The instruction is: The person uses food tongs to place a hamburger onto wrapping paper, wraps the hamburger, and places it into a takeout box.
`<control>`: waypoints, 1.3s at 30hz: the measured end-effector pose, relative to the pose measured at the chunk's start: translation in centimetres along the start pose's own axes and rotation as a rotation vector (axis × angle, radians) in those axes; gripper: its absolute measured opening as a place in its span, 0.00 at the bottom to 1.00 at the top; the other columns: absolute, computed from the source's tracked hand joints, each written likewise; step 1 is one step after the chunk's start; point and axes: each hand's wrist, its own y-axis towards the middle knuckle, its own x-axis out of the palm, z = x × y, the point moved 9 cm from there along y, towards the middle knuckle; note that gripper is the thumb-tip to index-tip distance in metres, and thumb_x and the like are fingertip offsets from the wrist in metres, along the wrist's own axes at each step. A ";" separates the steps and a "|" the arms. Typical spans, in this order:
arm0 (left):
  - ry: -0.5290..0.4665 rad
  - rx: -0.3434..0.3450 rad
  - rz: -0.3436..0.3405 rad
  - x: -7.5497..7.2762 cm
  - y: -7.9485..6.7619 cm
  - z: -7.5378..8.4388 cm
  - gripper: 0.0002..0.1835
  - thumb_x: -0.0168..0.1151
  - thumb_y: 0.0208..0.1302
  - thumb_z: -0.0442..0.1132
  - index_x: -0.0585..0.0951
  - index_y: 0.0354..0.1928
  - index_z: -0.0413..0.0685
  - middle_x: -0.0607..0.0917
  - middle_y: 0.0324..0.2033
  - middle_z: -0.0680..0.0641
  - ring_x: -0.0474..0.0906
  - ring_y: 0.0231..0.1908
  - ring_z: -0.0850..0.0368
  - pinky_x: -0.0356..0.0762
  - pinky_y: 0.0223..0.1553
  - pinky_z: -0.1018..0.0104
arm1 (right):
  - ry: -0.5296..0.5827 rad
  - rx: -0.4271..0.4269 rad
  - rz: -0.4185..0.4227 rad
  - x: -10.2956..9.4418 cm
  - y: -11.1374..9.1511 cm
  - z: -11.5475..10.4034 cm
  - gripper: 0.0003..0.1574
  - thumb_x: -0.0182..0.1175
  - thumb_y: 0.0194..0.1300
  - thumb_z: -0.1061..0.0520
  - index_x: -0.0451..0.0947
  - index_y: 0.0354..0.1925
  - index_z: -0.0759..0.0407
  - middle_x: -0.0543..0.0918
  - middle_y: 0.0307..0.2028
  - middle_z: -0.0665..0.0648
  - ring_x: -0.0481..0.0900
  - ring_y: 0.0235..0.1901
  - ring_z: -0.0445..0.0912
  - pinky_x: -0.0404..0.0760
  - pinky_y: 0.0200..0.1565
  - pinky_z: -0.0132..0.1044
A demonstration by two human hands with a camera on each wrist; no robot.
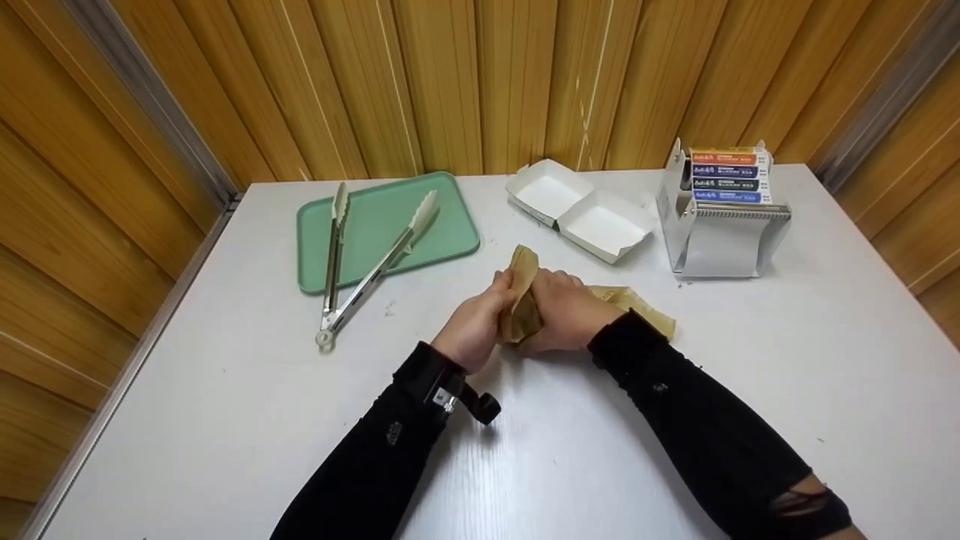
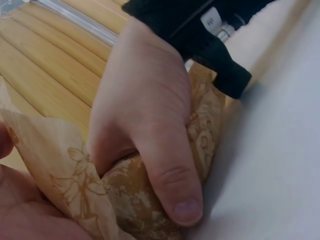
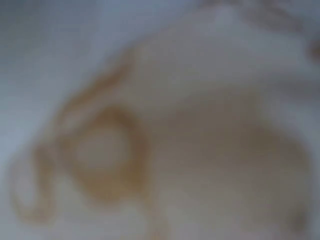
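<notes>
Over the middle of the table, both hands grip brown wrapping paper [image 1: 524, 264] with an upright folded end between them. The left hand [image 1: 472, 324] holds its left side, thumb laid along a brown, white-flecked bundle [image 2: 137, 200] in the left wrist view. I cannot tell what is inside. The right hand [image 1: 568, 309] curls its fingers round the other side, and a loose flap of paper spreads out beyond its wrist. Printed flowers show on the paper in the left wrist view, beside part of the right hand [image 2: 30, 210]. The right wrist view is a blurred close-up of printed paper [image 3: 210, 165].
Metal tongs [image 1: 367, 281] lie spread, partly on a green tray [image 1: 442, 255] at the back left. Behind the hands, an unfolded white paper box [image 1: 551, 191] stands. A white dispenser [image 1: 720, 244] with several coloured boxes sits at the back right, near wooden walls [image 1: 510, 82].
</notes>
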 end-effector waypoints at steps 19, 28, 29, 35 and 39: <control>0.581 0.137 0.014 -2.6 0.6 0.4 0.29 0.58 0.77 0.39 0.69 0.78 0.56 0.80 0.70 0.49 0.80 0.61 0.56 0.77 0.64 0.62 | 0.058 -0.038 0.004 0.1 0.5 -0.5 0.59 0.87 0.41 0.42 0.69 0.64 0.60 0.81 0.55 0.60 0.78 0.58 0.56 0.75 0.67 0.52; 0.849 0.196 0.042 -1.9 0.8 0.4 0.29 0.59 0.76 0.44 0.71 0.77 0.65 0.77 0.72 0.51 0.75 0.70 0.56 0.70 0.73 0.57 | -0.026 -0.004 -0.018 -0.3 -0.8 0.4 0.74 0.83 0.41 0.28 0.61 0.75 0.59 0.75 0.66 0.61 0.69 0.69 0.60 0.61 0.76 0.57; 0.852 0.188 0.041 -1.8 0.8 0.3 0.29 0.59 0.76 0.44 0.71 0.77 0.65 0.76 0.73 0.51 0.74 0.70 0.56 0.70 0.74 0.56 | -0.032 0.009 -0.034 -0.3 -1.1 0.7 0.76 0.83 0.41 0.28 0.59 0.77 0.57 0.73 0.70 0.60 0.66 0.72 0.60 0.58 0.77 0.57; 0.839 0.149 0.013 -1.1 0.7 0.1 0.29 0.54 0.81 0.48 0.67 0.80 0.57 0.65 0.80 0.52 0.60 0.80 0.52 0.57 0.80 0.56 | -0.064 0.084 -0.110 -0.5 -2.5 2.4 0.73 0.80 0.51 0.35 0.53 0.82 0.58 0.65 0.78 0.63 0.58 0.78 0.64 0.53 0.79 0.64; 0.866 0.163 -0.051 0.2 0.2 -0.1 0.32 0.45 0.84 0.52 0.57 0.83 0.50 0.52 0.85 0.46 0.40 0.84 0.41 0.43 0.83 0.46 | -0.085 0.014 -0.080 -0.5 -2.3 1.5 0.66 0.77 0.56 0.35 0.59 0.80 0.61 0.71 0.74 0.65 0.65 0.74 0.66 0.57 0.77 0.65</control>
